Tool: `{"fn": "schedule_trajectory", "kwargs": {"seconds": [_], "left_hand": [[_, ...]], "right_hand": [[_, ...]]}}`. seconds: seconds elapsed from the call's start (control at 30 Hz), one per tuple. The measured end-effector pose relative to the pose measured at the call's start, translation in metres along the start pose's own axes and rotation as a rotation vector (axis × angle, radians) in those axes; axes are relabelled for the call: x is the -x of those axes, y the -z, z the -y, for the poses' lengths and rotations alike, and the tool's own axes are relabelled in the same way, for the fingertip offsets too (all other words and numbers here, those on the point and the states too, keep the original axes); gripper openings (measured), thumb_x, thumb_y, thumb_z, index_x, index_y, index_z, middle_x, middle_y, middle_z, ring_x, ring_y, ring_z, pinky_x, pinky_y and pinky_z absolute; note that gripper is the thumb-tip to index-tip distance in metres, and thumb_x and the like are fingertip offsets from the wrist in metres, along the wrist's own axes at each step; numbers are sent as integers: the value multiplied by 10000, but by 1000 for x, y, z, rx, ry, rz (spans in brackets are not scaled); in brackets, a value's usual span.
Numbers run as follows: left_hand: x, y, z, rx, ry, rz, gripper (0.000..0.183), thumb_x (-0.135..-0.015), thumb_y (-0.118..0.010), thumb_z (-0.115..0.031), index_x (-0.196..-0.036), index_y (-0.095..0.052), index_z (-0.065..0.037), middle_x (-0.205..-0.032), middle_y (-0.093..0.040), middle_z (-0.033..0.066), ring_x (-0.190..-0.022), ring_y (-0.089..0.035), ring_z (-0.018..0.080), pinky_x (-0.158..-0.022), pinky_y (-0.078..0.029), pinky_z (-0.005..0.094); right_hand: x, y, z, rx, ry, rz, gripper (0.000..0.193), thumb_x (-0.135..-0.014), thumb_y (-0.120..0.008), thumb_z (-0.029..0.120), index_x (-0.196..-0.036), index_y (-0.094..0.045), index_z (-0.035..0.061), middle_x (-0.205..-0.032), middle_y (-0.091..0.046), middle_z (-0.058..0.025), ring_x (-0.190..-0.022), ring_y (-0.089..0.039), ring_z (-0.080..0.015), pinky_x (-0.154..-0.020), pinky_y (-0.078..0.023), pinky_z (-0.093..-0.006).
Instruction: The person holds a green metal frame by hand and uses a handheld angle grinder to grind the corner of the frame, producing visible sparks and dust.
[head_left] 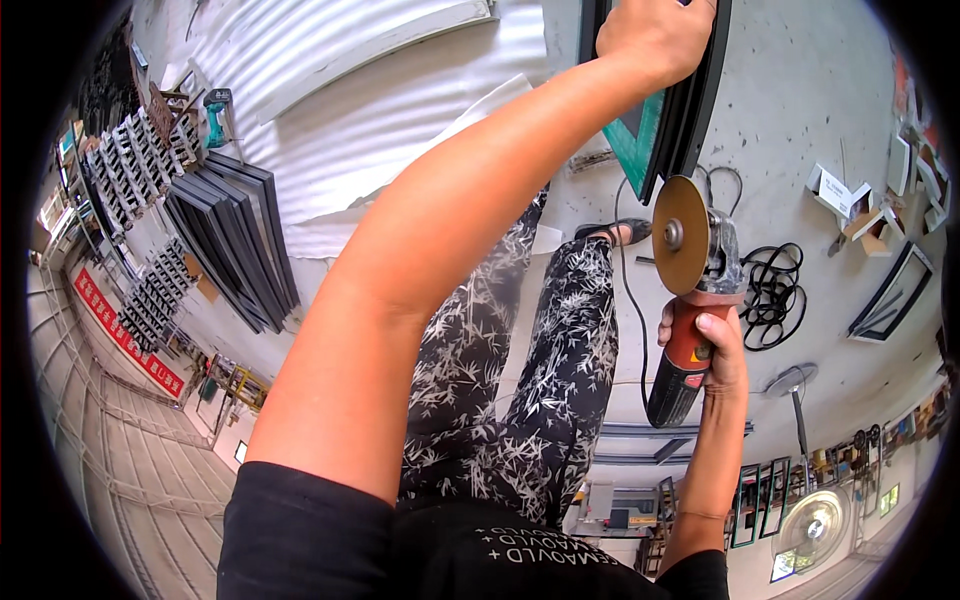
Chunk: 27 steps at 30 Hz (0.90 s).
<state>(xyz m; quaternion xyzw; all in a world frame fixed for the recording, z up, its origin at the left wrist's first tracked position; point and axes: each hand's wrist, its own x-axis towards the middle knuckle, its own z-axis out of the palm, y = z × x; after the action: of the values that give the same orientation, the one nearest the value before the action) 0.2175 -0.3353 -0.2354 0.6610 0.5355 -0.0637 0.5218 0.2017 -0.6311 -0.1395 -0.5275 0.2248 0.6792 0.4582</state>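
Note:
My right hand (722, 345) is wrapped round the red and black body of an angle grinder (686, 352), held upright with its brown disc (680, 232) at the top, facing left. The disc's edge is just below the lower corner of a dark metal frame (690, 120) with a green inner strip; I cannot tell if they touch. My left arm stretches up across the view, and my left hand (655, 40) is closed over the frame at the upper edge of the picture. Its fingertips are partly hidden. A thin black cord (640, 300) hangs beside the grinder.
White sheeting (330, 130) covers the floor at left, with a long pale bar (380, 55) on it. Stacked dark profiles (225, 235) and a teal cordless drill (216, 118) are further left. A coiled black cable (772, 298) and cardboard pieces (850, 205) lie at right.

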Motion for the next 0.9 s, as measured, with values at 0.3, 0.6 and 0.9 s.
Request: {"fn": "schedule_trajectory", "kwargs": {"seconds": [0.3,0.6,0.9], "left_hand": [[-1,3,3,-3,10,6,783,-917,-427,-603,-1184,-502,130,-1143,-594,362,-1102,-577,486,-958,-444,491],[6,4,1,39,-35,28,775,-918,-428,-598,-1192,-502,123,-1144,-597,358,-1100,-580,482,-956,-444,497],[0,8,5,22,-35,4,796,-913,-437,-602,-1181,-494,146,-1130,-589,379,-1097,-572,495,-955,-443,497]], "right_hand": [[-2,-1,3,28,-4,1,557,-722,-689,312,-1121,-516,-37,-826,-606,-169,-702,-628,-241,-632,-542,-340],[-3,0,9,67,-19,8,563,-715,-694,312,-1127,-520,-32,-829,-606,-160,-711,-626,-239,-634,-536,-342],[-8,5,15,107,-22,36,581,-683,-702,352,-1091,-550,-33,-820,-615,-162,-682,-631,-240,-636,-536,-336]]}}
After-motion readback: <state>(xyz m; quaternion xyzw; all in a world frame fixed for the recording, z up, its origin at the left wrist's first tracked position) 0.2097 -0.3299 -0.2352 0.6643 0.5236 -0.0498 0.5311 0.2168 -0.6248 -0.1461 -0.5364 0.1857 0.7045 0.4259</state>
